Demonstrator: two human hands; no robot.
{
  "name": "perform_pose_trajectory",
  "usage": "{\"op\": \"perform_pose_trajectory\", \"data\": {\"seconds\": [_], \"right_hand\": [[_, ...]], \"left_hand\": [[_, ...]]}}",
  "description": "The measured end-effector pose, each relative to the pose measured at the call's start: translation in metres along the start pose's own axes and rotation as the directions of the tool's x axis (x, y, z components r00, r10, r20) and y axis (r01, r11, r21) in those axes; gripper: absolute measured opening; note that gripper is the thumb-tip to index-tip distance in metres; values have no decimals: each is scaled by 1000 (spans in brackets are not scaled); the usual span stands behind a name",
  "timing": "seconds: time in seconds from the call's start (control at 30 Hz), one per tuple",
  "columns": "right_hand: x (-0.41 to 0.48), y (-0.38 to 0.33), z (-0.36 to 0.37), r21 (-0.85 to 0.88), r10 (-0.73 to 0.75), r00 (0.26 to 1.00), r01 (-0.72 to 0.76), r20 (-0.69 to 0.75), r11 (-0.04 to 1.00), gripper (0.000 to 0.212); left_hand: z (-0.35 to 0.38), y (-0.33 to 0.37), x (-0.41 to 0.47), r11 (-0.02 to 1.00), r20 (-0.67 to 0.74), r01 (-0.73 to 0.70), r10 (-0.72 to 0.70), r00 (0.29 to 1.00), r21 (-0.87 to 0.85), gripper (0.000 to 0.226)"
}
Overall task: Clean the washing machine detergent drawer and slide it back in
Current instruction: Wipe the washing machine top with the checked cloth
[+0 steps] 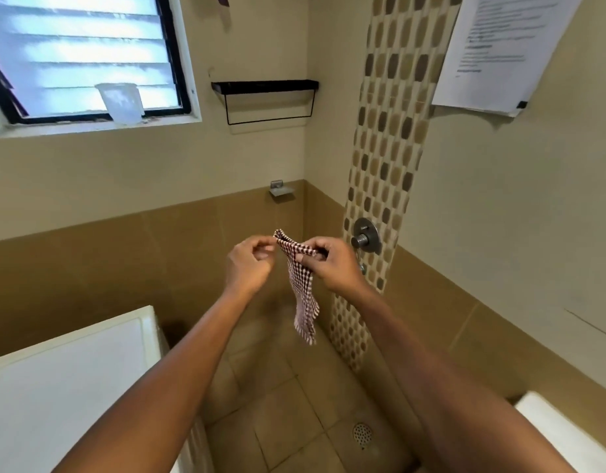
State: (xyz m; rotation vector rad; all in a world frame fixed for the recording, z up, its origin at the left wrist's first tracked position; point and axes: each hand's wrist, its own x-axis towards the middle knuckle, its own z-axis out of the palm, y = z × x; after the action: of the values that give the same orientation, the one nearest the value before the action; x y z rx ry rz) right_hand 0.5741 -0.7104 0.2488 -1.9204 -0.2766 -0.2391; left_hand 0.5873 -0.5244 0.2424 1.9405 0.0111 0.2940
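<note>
A small red-and-white checked cloth (303, 295) hangs in the air in front of me, above the tiled floor. My right hand (332, 264) pinches its upper edge between thumb and fingers. My left hand (248, 264) is just left of the cloth's top corner, fingers curled, its fingertips at or very near that corner; I cannot tell whether they grip it. The white top of the washing machine (66, 380) fills the lower left. The detergent drawer is not in view.
A shower mixer valve (365, 237) sits on the mosaic tile strip right of my hands. A floor drain (362, 433) lies below. A black wall shelf (264, 87), a soap holder (280, 190), a plastic cup (120, 102) on the window sill, and a white fixture (567, 435) at lower right.
</note>
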Motion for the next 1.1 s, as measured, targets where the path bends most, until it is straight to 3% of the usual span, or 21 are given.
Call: {"op": "perform_pose_trajectory", "data": {"seconds": [0.07,0.13,0.2,0.3,0.43,0.53,0.6,0.67,0.73,0.87,1.0,1.1], "right_hand": [[11,-6,-11,49,26,994,-32,106,998,9],[21,-10,-23,60,46,971,-62,235,996,7],[28,-13,-31,79,66,959,-91,276,993,11],[33,-10,-35,220,175,942,-242,287,945,22],[53,-15,-34,433,234,945,-314,229,845,27],[59,-21,-33,687,176,942,-330,287,647,46],[45,-9,-25,546,245,901,-415,359,727,60],[27,10,-12,317,411,855,-504,317,803,80],[19,27,0,338,485,834,-551,264,763,94],[25,27,-1,528,424,864,-503,273,685,109],[31,18,-6,334,329,899,-418,290,845,92],[31,18,-5,305,291,923,-361,253,881,71]], "left_hand": [[-6,-14,10,992,69,19,-27,997,124,83],[-12,-20,13,989,266,144,-134,955,-19,101],[-18,-20,16,967,431,224,-152,889,-123,76],[-22,-9,21,910,450,285,-127,884,-302,37],[-17,2,23,649,525,438,-69,848,-622,42],[-12,-1,25,669,477,409,-92,874,-621,50],[-7,-10,30,652,389,393,-160,907,-648,49],[-5,-20,32,686,295,371,-232,927,-626,55],[-4,-32,31,731,273,369,-254,928,-574,67],[-14,-34,25,677,345,403,-229,911,-615,53],[-24,-27,27,814,369,298,-113,923,-498,50],[-28,-25,30,880,359,228,-70,931,-417,50]]}}
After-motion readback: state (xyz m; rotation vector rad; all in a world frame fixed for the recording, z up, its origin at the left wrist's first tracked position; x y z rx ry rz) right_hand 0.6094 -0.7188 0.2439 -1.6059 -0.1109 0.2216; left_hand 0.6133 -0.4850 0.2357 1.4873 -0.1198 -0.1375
